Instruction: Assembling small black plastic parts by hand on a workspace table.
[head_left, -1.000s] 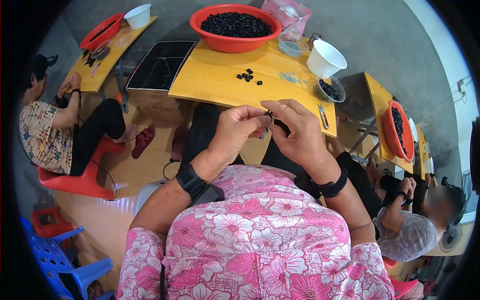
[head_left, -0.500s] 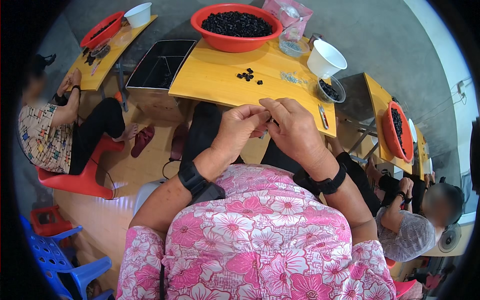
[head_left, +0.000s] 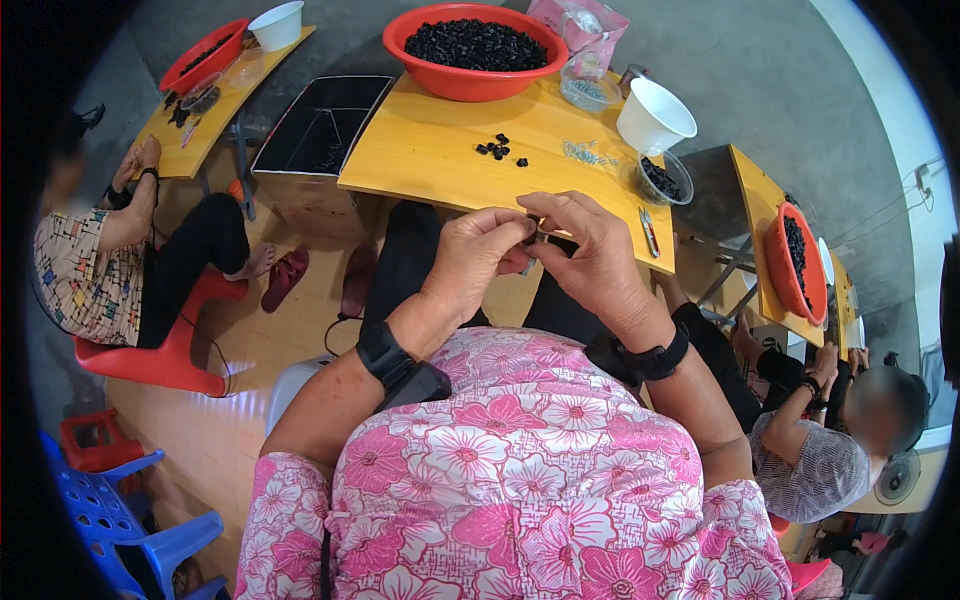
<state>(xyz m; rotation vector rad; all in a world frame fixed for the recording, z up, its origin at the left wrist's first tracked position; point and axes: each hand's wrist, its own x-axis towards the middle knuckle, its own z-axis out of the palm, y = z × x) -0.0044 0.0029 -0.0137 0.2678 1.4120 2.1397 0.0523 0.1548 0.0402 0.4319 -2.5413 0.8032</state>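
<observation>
Nearest, the left hand (head_left: 470,262) and the right hand (head_left: 592,262) meet just in front of the near edge of the yellow tabletop (head_left: 420,160), fingertips pinched together around a small dark piece (head_left: 532,238) (mostly hidden between the fingers, so its shape is hard to tell). Both hands are closed on it, thumbs and forefingers pressing from either side.

Just beyond the right hand, a thin tool (head_left: 650,230) lies at the near right corner of the tabletop. Toward the middle sits a little cluster of loose black pieces (head_left: 500,149), with a scatter of small pale bits (head_left: 580,151) beside it. At the right edge stand a clear bowl (head_left: 664,178) holding more black pieces and a white cup (head_left: 654,119). At the far edge is a red basin (head_left: 474,48) heaped with black pieces.

The grip is over the gap before the table, not over it: if the fingers slip, the piece would likely drop to the lap or the floor.
</observation>
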